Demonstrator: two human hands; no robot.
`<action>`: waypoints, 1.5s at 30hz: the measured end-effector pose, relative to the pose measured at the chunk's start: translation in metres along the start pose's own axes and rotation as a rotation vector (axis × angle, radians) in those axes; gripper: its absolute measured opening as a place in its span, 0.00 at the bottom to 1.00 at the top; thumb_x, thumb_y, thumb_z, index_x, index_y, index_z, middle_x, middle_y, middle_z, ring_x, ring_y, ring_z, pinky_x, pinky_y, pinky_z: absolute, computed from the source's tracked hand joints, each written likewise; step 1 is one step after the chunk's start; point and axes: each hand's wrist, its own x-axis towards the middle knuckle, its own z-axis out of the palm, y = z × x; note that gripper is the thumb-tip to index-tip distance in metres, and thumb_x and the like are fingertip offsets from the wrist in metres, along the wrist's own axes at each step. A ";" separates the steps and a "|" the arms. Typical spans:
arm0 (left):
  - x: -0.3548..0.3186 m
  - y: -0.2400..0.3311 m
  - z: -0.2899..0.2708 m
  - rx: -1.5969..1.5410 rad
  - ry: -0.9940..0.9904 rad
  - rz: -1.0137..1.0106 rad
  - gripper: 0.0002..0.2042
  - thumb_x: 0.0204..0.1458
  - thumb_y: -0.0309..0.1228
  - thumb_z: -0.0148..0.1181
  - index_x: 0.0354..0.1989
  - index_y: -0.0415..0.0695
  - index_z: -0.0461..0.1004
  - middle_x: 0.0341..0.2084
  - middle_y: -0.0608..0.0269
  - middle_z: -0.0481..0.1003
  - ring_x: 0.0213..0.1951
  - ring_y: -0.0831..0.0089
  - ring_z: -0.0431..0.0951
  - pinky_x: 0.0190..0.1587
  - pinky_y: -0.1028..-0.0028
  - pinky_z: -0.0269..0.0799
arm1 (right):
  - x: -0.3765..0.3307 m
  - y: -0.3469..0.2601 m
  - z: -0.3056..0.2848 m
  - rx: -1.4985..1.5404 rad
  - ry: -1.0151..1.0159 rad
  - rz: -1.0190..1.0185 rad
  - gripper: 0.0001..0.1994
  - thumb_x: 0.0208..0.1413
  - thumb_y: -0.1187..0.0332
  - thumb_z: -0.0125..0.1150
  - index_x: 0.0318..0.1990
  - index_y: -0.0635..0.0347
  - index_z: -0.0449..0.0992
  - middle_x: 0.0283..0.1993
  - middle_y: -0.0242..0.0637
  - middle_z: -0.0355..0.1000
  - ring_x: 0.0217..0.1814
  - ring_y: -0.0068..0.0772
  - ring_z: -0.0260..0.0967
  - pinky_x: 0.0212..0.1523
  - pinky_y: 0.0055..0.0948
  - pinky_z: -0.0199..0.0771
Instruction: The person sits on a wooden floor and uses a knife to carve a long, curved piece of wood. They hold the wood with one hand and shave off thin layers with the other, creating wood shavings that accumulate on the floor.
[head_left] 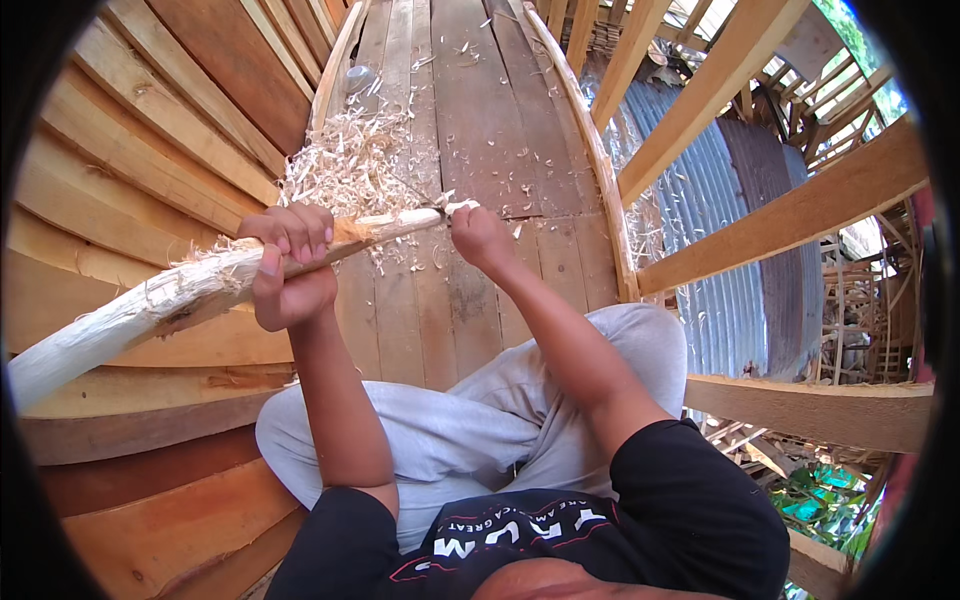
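Where the view begins, at its lower edge, a black shirt (620, 520) and grey trousers (470, 420) show the person seated on a plank floor (480, 130), knees bent, both bare forearms reaching forward. The left hand (290, 265) is wrapped round a long pale stick (160, 300), fingers (300, 228) curled over the top and the thumb pressed along its near side, a full closed grip. The stick runs from the lower left of the view, thick and stripped of bark, with frayed fibres along it, up and rightward through that fist, and thins to a shaved tip just beside the right hand (480, 238). The right hand is closed into a fist at that tip; a thin dark blade-like edge (425, 203) seems to lie against the wood there, but what the fingers hold is too hidden to tell for sure. Just beyond the hands a heap of pale curled shavings (350, 160) lies on the floor, with loose chips scattered further along the planks. A small grey round thing (360, 80) sits past the heap, too blurred to make out. To the left, curved boards (150, 130) rise like a wall. To the right, pale wooden rails (790, 215) cross in front of corrugated metal sheeting (700, 200), with greenery (815, 500) below.
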 end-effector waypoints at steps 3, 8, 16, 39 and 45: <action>0.016 0.009 -0.002 0.023 -0.010 0.019 0.08 0.46 0.33 0.51 0.26 0.45 0.59 0.16 0.66 0.58 0.20 0.74 0.58 0.29 0.71 0.58 | -0.006 -0.028 -0.001 0.038 -0.053 -0.077 0.27 0.59 0.54 0.36 0.30 0.73 0.76 0.35 0.63 0.72 0.42 0.64 0.70 0.47 0.52 0.68; 0.009 0.005 0.008 0.020 0.003 0.013 0.08 0.46 0.32 0.51 0.25 0.44 0.59 0.16 0.65 0.58 0.20 0.74 0.59 0.28 0.71 0.59 | -0.023 -0.039 -0.014 -0.052 -0.058 -0.116 0.27 0.59 0.56 0.33 0.32 0.70 0.77 0.38 0.61 0.73 0.43 0.62 0.71 0.46 0.52 0.69; 0.008 -0.001 0.010 -0.034 -0.046 0.024 0.07 0.46 0.30 0.51 0.26 0.44 0.60 0.17 0.65 0.59 0.21 0.74 0.60 0.29 0.72 0.60 | -0.002 -0.019 -0.006 -0.053 0.029 -0.035 0.27 0.59 0.55 0.34 0.31 0.71 0.77 0.36 0.62 0.73 0.42 0.65 0.70 0.47 0.53 0.67; 0.006 0.003 0.008 0.007 -0.059 -0.003 0.08 0.46 0.32 0.51 0.26 0.45 0.59 0.17 0.66 0.58 0.21 0.75 0.59 0.30 0.71 0.58 | 0.028 0.033 0.019 0.000 -0.107 -0.024 0.28 0.59 0.56 0.34 0.34 0.75 0.76 0.41 0.65 0.72 0.47 0.66 0.69 0.52 0.51 0.66; 0.009 0.001 0.005 -0.071 -0.053 0.022 0.06 0.45 0.29 0.50 0.26 0.44 0.59 0.16 0.64 0.60 0.20 0.73 0.59 0.29 0.71 0.60 | 0.016 0.013 -0.006 -0.038 -0.044 0.001 0.24 0.58 0.59 0.36 0.34 0.74 0.76 0.39 0.64 0.72 0.46 0.65 0.70 0.50 0.52 0.68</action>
